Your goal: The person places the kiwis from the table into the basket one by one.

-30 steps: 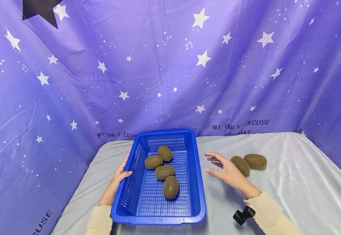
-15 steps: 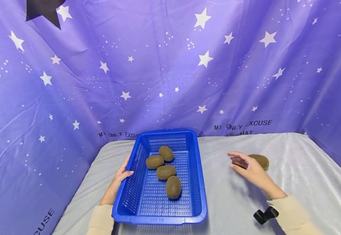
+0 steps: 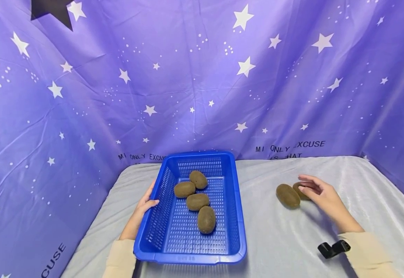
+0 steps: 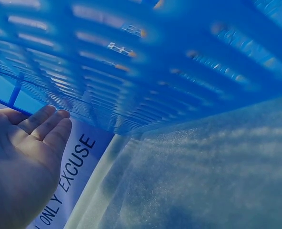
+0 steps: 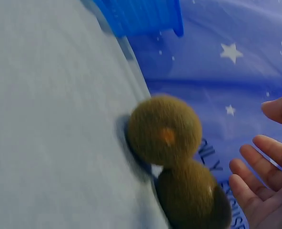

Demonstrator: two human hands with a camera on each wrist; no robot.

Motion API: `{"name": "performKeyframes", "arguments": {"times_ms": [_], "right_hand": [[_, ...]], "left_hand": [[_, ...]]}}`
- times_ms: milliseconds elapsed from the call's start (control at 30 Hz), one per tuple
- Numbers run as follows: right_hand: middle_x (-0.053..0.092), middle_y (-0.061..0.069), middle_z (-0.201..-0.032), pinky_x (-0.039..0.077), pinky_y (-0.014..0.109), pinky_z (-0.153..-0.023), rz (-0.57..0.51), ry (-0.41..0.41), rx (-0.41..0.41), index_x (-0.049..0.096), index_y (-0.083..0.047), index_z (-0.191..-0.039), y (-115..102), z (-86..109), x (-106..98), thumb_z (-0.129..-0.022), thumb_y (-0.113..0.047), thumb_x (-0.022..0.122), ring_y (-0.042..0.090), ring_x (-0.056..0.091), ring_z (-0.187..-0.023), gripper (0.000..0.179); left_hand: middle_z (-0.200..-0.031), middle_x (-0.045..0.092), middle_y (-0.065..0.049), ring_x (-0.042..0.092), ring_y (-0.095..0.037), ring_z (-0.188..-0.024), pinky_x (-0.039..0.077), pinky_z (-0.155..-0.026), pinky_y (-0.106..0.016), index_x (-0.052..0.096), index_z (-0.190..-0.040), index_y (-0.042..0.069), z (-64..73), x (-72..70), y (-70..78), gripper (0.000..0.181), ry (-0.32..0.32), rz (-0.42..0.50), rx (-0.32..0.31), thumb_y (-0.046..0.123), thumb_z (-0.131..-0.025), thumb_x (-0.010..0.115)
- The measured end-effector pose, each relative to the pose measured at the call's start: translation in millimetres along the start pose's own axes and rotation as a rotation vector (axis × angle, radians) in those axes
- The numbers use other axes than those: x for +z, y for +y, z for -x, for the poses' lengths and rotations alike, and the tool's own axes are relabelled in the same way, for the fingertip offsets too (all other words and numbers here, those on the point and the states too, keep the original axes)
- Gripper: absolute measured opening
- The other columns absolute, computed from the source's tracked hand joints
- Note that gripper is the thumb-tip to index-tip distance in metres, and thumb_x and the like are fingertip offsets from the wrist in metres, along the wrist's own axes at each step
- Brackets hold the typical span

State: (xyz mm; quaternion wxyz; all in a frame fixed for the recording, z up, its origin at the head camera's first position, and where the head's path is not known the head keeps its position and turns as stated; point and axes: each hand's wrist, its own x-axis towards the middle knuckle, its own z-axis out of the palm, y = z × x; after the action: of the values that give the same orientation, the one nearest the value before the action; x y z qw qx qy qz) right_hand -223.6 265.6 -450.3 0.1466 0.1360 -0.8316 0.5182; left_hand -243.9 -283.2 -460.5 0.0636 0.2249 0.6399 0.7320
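My left hand (image 3: 140,212) grips the left rim of the blue plastic basket (image 3: 195,258), thumb over the edge and fingers along the outside wall. Inside it lie several brown kiwifruits (image 3: 206,220). Two more sit side by side on the cloth at the right: a nearer kiwifruit (image 3: 287,195) and another kiwifruit (image 3: 297,188), partly hidden behind my right hand (image 3: 328,199). That hand hovers beside the pair with relaxed, spread fingers. In the right wrist view, a gap shows between the fingers and both kiwifruits (image 5: 165,131).
A pale grey cloth (image 3: 261,231) covers the table. Purple star-printed curtains (image 3: 202,77) hang behind it and at both sides. A black device (image 3: 333,249) is strapped at my right wrist.
My right hand has moved right, from beside the basket, past the nearer kiwifruit to the farther one. The left hand and the basket have stayed in place.
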Motion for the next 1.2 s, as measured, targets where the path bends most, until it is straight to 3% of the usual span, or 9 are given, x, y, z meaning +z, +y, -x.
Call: {"name": "performKeyframes", "arguments": {"times_ms": [133, 300, 400, 500, 700, 900, 1200], "right_hand": [[0.054, -0.033, -0.107, 0.041, 0.004, -0.078, 0.034, 0.03, -0.006, 0.051, 0.008, -0.127, 9.9, 0.1, -10.0, -0.093, -0.01, 0.057, -0.014, 0.054, -0.094, 0.039], [0.056, -0.031, -0.109, 0.041, 0.004, -0.079, 0.013, 0.064, -0.014, 0.054, 0.0, -0.128, 18.5, -0.2, -18.8, -0.092, -0.008, 0.057, -0.013, 0.055, -0.094, 0.036], [0.056, -0.03, -0.109, 0.041, 0.004, -0.078, 0.013, 0.086, 0.006, 0.056, -0.005, -0.127, 24.0, 0.4, -22.5, -0.091, -0.009, 0.059, -0.012, 0.055, -0.094, 0.036], [0.054, -0.033, -0.106, 0.039, 0.003, -0.078, 0.05, 0.097, 0.044, 0.055, -0.001, -0.126, 30.5, 1.1, -25.7, -0.091, -0.012, 0.061, -0.015, 0.053, -0.093, 0.038], [0.046, -0.036, -0.104, 0.037, 0.002, -0.076, 0.057, 0.009, 0.158, 0.041, 0.011, -0.133, 43.7, 4.2, -30.2, -0.09, -0.018, 0.063, -0.02, 0.045, -0.093, 0.056], [0.053, -0.032, -0.1, 0.039, 0.005, -0.075, -0.011, -0.019, 0.186, 0.041, 0.008, -0.134, 53.7, 6.8, -24.6, -0.089, -0.014, 0.064, -0.015, 0.05, -0.09, 0.055], [0.052, -0.031, -0.1, 0.042, 0.007, -0.072, -0.01, -0.006, 0.162, 0.04, 0.012, -0.132, 58.8, 7.1, -19.5, -0.086, -0.009, 0.067, -0.012, 0.05, -0.089, 0.058]], "left_hand": [[-0.149, -0.01, -0.035, 0.041, 0.003, -0.121, 0.039, -0.096, -0.019, -0.009, -0.147, -0.001, -0.8, -0.3, -0.7, 0.075, -0.005, 0.011, -0.003, -0.007, -0.086, 0.036], [-0.147, -0.012, -0.036, 0.043, 0.002, -0.12, 0.041, -0.095, -0.02, -0.002, -0.151, 0.01, -0.3, -1.5, -1.4, 0.077, 0.007, 0.021, -0.007, -0.007, -0.087, 0.036], [-0.146, -0.013, -0.037, 0.042, 0.003, -0.12, 0.04, -0.096, -0.019, -0.003, -0.15, 0.007, -0.6, -2.0, -1.9, 0.076, 0.005, 0.01, 0.006, -0.008, -0.087, 0.036], [-0.146, -0.014, -0.037, 0.041, 0.003, -0.121, 0.039, -0.096, -0.018, -0.004, -0.15, 0.005, -0.6, -1.8, -2.0, 0.075, -0.007, 0.007, 0.019, -0.008, -0.087, 0.036], [-0.147, -0.013, -0.036, 0.041, 0.003, -0.121, 0.039, -0.096, -0.018, 0.007, -0.153, 0.019, -0.1, -1.3, -2.1, 0.077, -0.023, 0.023, 0.026, -0.008, -0.087, 0.036], [-0.148, -0.012, -0.035, 0.042, 0.003, -0.12, 0.04, -0.095, -0.019, -0.01, -0.146, -0.002, 0.1, -0.4, -2.7, 0.075, -0.007, 0.022, -0.002, -0.008, -0.086, 0.035], [-0.145, -0.014, -0.037, 0.042, 0.004, -0.12, 0.039, -0.096, -0.018, -0.01, -0.145, -0.004, -0.8, -0.5, -2.7, 0.076, 0.009, 0.01, 0.017, -0.009, -0.086, 0.037]]}}
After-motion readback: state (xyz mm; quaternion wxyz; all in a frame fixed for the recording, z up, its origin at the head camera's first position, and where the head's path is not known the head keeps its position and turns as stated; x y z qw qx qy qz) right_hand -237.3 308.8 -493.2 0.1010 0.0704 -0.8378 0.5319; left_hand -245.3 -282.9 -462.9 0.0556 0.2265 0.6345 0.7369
